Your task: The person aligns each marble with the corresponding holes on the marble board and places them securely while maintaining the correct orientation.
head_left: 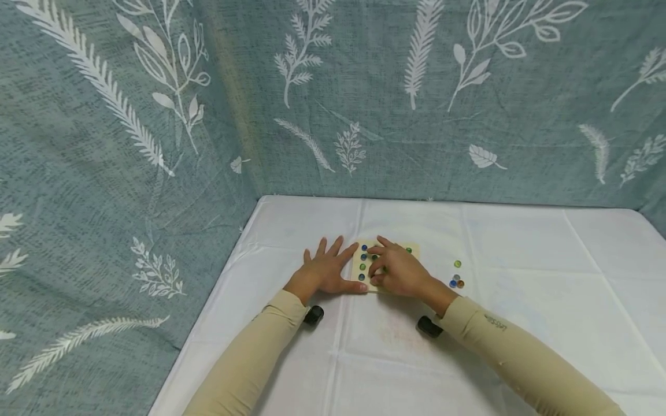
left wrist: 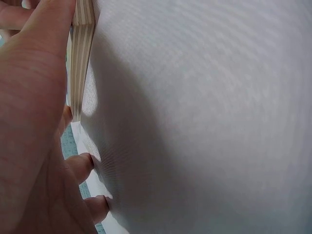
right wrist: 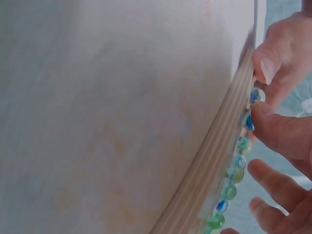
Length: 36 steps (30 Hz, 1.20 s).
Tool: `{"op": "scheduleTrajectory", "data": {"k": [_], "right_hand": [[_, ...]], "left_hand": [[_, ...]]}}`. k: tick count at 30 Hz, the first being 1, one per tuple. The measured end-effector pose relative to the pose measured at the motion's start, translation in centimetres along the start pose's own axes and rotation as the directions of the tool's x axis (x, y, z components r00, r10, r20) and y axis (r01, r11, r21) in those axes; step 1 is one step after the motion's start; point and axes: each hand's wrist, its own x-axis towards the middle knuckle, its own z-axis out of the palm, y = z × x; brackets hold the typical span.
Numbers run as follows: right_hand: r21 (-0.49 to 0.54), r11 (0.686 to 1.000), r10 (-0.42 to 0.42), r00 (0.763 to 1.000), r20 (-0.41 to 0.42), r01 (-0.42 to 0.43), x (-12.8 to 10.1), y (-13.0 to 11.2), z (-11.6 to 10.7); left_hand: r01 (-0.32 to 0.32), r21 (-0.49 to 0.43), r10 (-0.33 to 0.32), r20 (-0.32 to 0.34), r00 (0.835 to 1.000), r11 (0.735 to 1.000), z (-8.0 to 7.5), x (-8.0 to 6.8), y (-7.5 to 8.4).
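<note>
I'm seeing right hand (head_left: 399,270) hovering over wooden board (head_left: 359,271), thumb and forefinger pinching one marble (right wrist: 257,94) above board's rows. Left hand (head_left: 326,270) lying flat, fingers spread, thumb bracing board's left edge. Spare marbles (head_left: 457,279) waiting just right of board; open tablecloth (head_left: 520,271) all round.

We see soft, even light from above in the head view, with faint shadows on the white tablecloth (head_left: 520,277) under the sleeves and bowed edges from a wide lens. In the wrist views the left hand (left wrist: 34,126) is a blurred mass beside the wooden board (left wrist: 80,53), and the marbles (right wrist: 239,163) along its edge are soft and smeared.
</note>
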Motion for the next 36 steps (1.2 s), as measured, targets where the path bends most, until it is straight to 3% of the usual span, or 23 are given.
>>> {"op": "scheduleTrajectory", "data": {"k": [22, 36], "right_hand": [[0.022, 0.996, 0.09, 0.99, -0.107, -0.089, -3.4, 3.4, -2.9], [0.061, 0.976, 0.216, 0.971, -0.104, -0.21, -6.1, 5.9, -4.9]], "left_hand": [[-0.001, -0.028, 0.001, -0.004, 1.0, 1.0, 0.2, 0.3, -0.1], [-0.005, -0.042, 0.005, 0.0, 1.0, 0.999, 0.0, 0.1, 0.0]]}}
